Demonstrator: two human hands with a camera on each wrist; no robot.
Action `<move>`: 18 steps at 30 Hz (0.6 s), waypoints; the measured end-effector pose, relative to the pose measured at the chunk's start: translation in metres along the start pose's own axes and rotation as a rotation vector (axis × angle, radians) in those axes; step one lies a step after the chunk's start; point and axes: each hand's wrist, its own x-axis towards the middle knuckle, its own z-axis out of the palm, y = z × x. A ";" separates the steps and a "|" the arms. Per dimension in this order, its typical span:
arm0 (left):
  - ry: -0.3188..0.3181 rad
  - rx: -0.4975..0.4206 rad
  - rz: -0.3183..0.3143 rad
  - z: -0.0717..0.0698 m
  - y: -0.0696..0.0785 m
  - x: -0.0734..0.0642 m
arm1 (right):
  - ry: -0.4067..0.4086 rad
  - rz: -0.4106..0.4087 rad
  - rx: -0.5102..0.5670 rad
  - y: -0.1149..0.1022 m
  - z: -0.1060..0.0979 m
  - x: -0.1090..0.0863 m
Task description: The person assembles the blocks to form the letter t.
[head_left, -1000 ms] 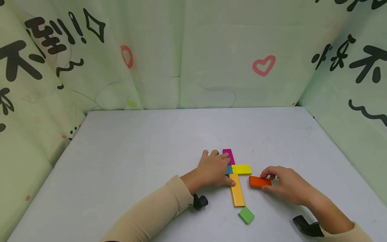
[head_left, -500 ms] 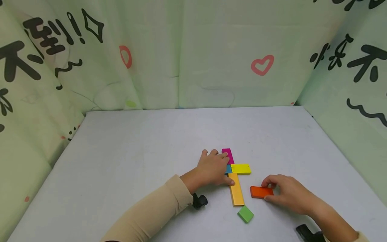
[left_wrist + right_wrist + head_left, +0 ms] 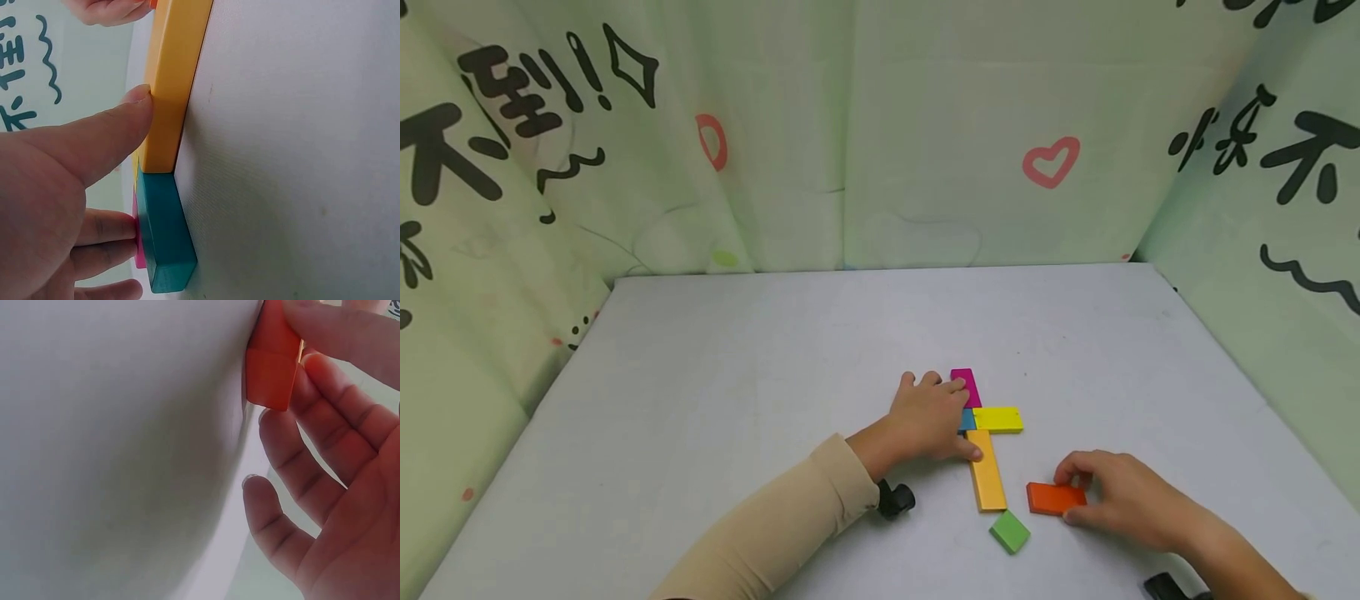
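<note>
With thumb and fingers, my right hand [image 3: 1127,502] pinches a red-orange block [image 3: 1047,497] at its right end, low at the table, to the right of a group of blocks. My left hand [image 3: 925,423] lies across that group: its thumb rests on a long amber block [image 3: 990,483], its fingertips touch a magenta block [image 3: 967,377]. Between them sits a teal-blue block [image 3: 169,231], partly covered by the hand in the head view. A yellow block [image 3: 998,420] extends rightward from it. Below the amber block's near end, a green block [image 3: 1010,532] lies turned cornerwise.
A white table [image 3: 760,358] carries the blocks. Pale green curtains [image 3: 925,150] with black lettering and red hearts hang behind and at both sides. A black camera mount [image 3: 895,500] is at the left wrist, another [image 3: 1168,587] at the right.
My right hand has moved the red-orange block toward me and slightly right, away from the yellow block, down to about the amber block's near end. The left hand stays in place.
</note>
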 end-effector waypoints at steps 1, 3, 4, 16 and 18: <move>-0.001 0.002 0.001 0.000 0.000 0.000 | -0.006 -0.005 0.002 0.000 0.000 -0.001; -0.004 0.004 0.001 0.000 0.000 0.000 | -0.018 -0.019 0.006 0.001 0.001 -0.003; -0.004 0.005 0.000 0.000 0.000 0.000 | -0.024 -0.023 0.009 0.002 0.001 -0.004; -0.007 0.008 0.000 0.000 0.000 0.000 | -0.070 -0.032 0.031 0.003 0.005 -0.011; -0.008 0.008 0.000 0.000 0.000 0.000 | -0.079 -0.026 0.033 0.002 0.005 -0.012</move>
